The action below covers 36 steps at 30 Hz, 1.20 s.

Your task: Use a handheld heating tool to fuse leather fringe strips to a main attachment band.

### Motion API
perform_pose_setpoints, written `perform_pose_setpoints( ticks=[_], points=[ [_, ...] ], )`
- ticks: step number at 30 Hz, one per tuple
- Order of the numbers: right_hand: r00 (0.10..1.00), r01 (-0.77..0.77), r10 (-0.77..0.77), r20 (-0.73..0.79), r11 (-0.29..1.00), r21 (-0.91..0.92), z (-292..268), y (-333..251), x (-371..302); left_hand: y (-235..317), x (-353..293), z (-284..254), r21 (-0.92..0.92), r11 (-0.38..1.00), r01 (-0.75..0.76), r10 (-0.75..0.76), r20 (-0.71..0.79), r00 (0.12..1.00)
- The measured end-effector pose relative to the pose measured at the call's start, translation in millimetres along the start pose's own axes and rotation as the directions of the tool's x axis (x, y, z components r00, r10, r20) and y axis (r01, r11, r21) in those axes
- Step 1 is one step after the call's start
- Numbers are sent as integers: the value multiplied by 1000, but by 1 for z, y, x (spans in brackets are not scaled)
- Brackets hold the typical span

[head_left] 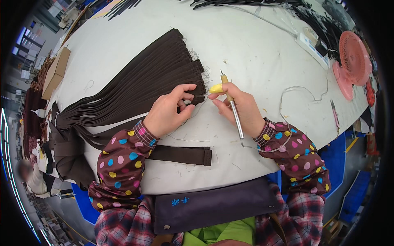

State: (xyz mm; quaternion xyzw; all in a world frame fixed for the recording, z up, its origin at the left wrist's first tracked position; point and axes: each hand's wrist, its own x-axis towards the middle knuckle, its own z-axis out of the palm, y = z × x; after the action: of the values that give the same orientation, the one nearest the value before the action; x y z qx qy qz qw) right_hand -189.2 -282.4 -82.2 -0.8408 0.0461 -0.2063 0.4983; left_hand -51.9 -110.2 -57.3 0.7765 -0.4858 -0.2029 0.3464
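Note:
My left hand (168, 108) curls around the end of a dark brown fabric strap (198, 99), its fingers partly hiding the strap. My right hand (243, 107) grips a slim pen-shaped tool (235, 115) with a silver handle, a tan collar and a thin dark tip pointing away from me. A cord runs from the tool's near end. A yellow finger cover (216, 88) sits on a finger of my right hand, close to the strap's end. Beyond my left hand, many brown straps (139, 69) lie fanned out, loose threads at their ends. One separate strap (180, 155) lies nearer me.
At the right stand a pink fan (353, 57) and a white power strip (312, 50); a small pair of tweezers (335, 114) lies near the table edge. Black strips (312, 20) are heaped at the far right. A cardboard box (56, 73) stands left; a person (36, 178) is beyond.

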Motion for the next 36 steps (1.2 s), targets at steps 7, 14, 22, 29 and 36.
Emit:
perform_pose_setpoints(
  ticks=[7,14,22,29,36],
  points=[
    [984,174,-170,45,976,-132,6,-3,6,6,2,2,-82,995,52,-51,20,999],
    [1000,7,-8,-8,993,-117,-10,-2,-3,14,1,14,168,985,-48,48,5,999],
    [954,-270,237,185,946,178,-15,-18,-2,12,0,16,215,972,-94,89,33,995],
    [957,-278,259,134,948,153,-12,-11,-1,15,-2,27,413,893,-180,245,-109,963],
    [971,205,-177,159,962,-181,-1,3,0,11,0,21,273,951,-143,192,-160,968]
  ],
)
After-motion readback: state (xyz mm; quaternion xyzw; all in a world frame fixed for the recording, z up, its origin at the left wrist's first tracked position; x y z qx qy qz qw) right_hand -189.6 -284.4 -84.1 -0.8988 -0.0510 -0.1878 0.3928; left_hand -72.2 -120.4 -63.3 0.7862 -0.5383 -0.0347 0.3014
